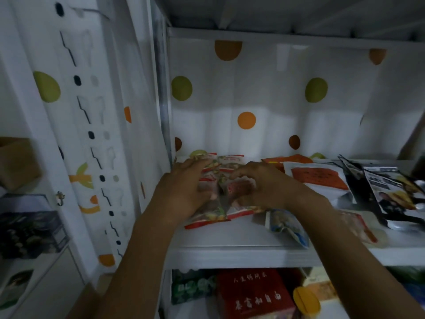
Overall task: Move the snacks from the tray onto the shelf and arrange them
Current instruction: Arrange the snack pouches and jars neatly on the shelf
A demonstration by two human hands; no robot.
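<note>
Both hands are on a heap of red-edged packets (210, 219) at the left end of the shelf (230, 252), close to its left wall. The heap's long axis runs from the back wall towards the front edge, leaning a little left at the front. The left hand (184, 187) lies along the heap's left side, its fingers fairly straight and pointing at the back, pressing rather than gripping. The right hand (264, 187) arches over the middle, fingers and thumb curled in a pinch on one of the packets. The hands face each other across the heap, so squaring it up looks like a squeeze from both sides, and the left hand is the one nearer the wall.

Just right of the heap, at the front edge under the right forearm, lies a blue packet (287, 226) that overhangs the edge a little and could be knocked off. Further right are a white pouch (319, 178) with an orange label, and black pouches (391, 192) at the right end. A curtain (92, 111) hangs left of the shelf. The tray is out of view.
</note>
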